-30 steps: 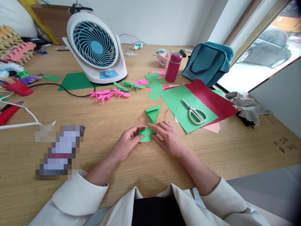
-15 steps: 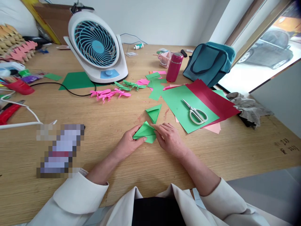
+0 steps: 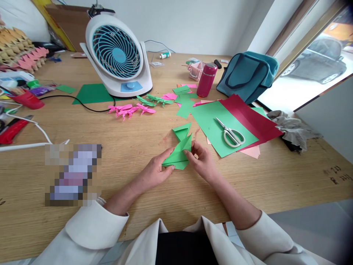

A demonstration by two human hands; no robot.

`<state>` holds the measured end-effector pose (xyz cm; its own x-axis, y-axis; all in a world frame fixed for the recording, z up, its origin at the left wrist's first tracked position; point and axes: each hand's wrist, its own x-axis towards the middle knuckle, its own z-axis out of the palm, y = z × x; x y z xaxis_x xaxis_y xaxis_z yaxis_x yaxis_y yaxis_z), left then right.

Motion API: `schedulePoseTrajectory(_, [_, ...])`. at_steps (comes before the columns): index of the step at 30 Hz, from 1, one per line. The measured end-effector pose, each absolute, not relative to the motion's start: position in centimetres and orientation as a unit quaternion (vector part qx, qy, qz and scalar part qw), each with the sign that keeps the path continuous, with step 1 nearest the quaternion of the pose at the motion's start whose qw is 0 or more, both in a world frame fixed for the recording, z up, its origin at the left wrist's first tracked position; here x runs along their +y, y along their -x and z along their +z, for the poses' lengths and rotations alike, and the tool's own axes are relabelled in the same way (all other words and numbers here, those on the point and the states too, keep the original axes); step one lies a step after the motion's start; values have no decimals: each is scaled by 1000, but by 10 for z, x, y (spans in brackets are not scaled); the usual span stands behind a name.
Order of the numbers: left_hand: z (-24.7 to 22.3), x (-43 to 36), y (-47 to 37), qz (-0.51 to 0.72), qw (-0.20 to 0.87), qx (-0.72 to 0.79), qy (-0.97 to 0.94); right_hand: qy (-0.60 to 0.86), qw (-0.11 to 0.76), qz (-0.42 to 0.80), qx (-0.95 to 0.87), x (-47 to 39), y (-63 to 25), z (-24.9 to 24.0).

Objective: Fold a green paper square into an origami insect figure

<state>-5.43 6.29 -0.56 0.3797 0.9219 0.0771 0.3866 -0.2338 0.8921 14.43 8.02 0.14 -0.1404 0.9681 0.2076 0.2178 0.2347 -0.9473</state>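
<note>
A partly folded green paper [image 3: 178,152] is held between both hands above the wooden table, with a pointed flap standing up at its top right. My left hand [image 3: 158,168] pinches its left corner, thumb along the lower edge. At the right edge my right hand [image 3: 200,159] grips the paper between thumb and curled fingers. Just behind it lies a second folded green piece [image 3: 181,129], partly covered by the held one. Green paper figures [image 3: 154,100] and pink paper figures [image 3: 129,109] rest farther back.
Scissors [image 3: 233,136] lie on a green sheet [image 3: 209,127] over red sheets [image 3: 256,123] at right. Behind stand a fan [image 3: 117,55], a red flask [image 3: 206,80] and a teal bag [image 3: 248,77]. A blurred phone-like object [image 3: 74,173] lies left; a black cord [image 3: 82,108] crosses the table.
The held paper's right part has opened upward into a taller point. My right hand has shifted from pressing on top to pinching the right edge. The view has shifted slightly.
</note>
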Motion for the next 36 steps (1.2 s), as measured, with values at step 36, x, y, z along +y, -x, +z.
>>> schedulePoseTrajectory(36, [14,63,53,385,692,359,-494,372,468,364,-714,67,-133,3])
